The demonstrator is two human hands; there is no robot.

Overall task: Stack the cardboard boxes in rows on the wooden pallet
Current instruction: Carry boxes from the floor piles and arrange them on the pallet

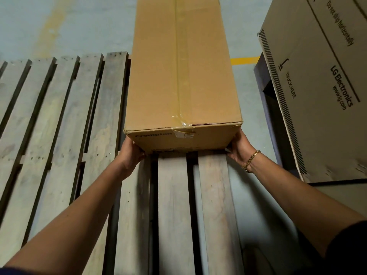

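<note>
A long brown cardboard box, taped along its top and marked "Crompton" on the near end, lies lengthwise over the right side of the wooden pallet. My left hand grips the box's near lower left corner. At the near lower right corner my right hand, with a gold bracelet at the wrist, holds the box. The fingers of both hands are hidden under or behind the box. I cannot tell whether the box rests on the slats or is slightly lifted.
A large LG Electronics carton stands tilted at the right on a dark base. Grey concrete floor with a yellow line lies beyond the pallet. Bare slats stretch to the left and toward me.
</note>
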